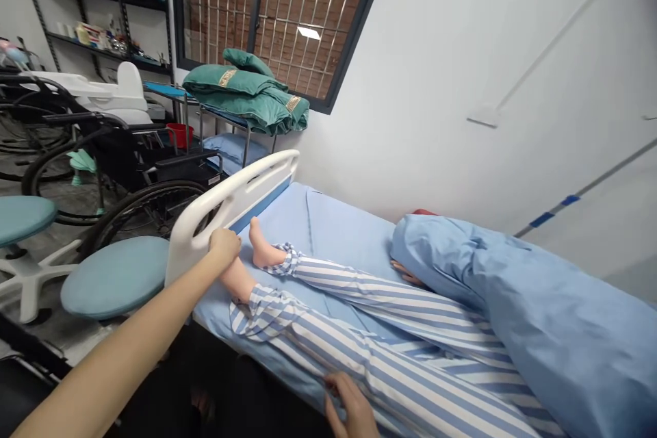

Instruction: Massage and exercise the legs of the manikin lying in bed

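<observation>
**User1:** Going from your fingers out: your left hand (pixel 224 250) is clenched round the bare lower leg (pixel 237 278) of the lying figure (pixel 390 308), right up beside the white bed rail (pixel 230 191). That looks like a real grasp to me, not just a touch. Your right hand (pixel 349 405) is down at the bottom of your view, with its fingers (pixel 333 383) on the striped pyjama trousers (pixel 328 349). Can't tell if they're pinching the cloth or just resting there, tbh.

**User2:** Yep, and the thing to watch is how that leg lies. From your left fingers it runs away to your right, along the bed, and disappears under the blue cover (pixel 513 315). So your left hand is nearer the lower end of the leg, and your right is further up it, toward the cover. The other bare foot (pixel 261 246) is just past your left fingers, toes up, on the blue bedsheet (pixel 339 233), with the rail on your left.
</observation>
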The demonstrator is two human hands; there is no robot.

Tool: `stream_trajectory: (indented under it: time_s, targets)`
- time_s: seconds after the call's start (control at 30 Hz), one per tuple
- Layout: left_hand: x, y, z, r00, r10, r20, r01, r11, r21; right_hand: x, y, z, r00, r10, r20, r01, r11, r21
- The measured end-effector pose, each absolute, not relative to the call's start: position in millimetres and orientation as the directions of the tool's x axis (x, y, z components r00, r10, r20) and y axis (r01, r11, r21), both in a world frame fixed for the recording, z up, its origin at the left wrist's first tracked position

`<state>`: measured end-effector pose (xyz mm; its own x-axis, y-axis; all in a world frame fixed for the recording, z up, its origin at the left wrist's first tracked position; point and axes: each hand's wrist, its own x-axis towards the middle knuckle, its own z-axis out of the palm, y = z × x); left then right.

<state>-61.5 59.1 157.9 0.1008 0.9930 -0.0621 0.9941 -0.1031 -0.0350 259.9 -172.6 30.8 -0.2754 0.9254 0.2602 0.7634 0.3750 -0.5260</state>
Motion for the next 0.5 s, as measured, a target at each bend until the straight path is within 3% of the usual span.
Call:
stream_trajectory:
  time_s: [0.2, 0.37, 0.5]
  targets:
    - [-52.1, 65.8, 150.8, 0.038, 0.998, -0.05, 0.997, -0.041, -0.063, 237.3, -141.1, 98.4, -0.194, 0.937, 0.291, 0.785, 0.326, -0.527]
    - [-63.4, 47.9, 143.7, 0.079, 0.987, 0.141, 0.997, -0.077, -0.025, 138.9, -55.5, 114.0, -0.295, 0.889, 0.351, 0.772, 0.438, -0.461]
    - [-71.5, 29.2, 125.2, -0.045, 0.935, 0.352, 0.999, 0.042, 0.015, 67.2, -5.0, 105.5, -0.364, 0.896, 0.256, 0.83, 0.436, -0.346]
